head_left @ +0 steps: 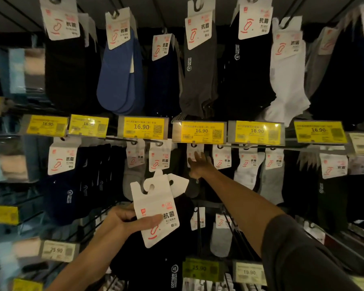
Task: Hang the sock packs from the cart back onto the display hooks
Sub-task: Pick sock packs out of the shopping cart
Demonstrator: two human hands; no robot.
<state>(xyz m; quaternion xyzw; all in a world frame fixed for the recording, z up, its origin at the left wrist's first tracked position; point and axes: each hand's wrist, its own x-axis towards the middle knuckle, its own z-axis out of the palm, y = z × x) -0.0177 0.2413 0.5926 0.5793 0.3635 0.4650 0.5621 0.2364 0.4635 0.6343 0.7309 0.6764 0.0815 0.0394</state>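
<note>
Left grip [132, 219] is clamped on a bundle of sock packs [156, 198], thumb across the front white card, black socks hanging below it. I count three card tops fanned out at its upper end. Right grip [200, 164] reaches ahead, fingers apart and straight, at a hanging pack [192, 153] in the middle row; whether it touches I cannot tell. Six yellow price tags [200, 131] run just above.

Matt white paper header card [153, 198] on sock pack [162, 257] of black knit cloth, glossy clear plastic price tag holders [199, 132], dark metal display hooks [119, 139], grey cloth sleeve [303, 259]
</note>
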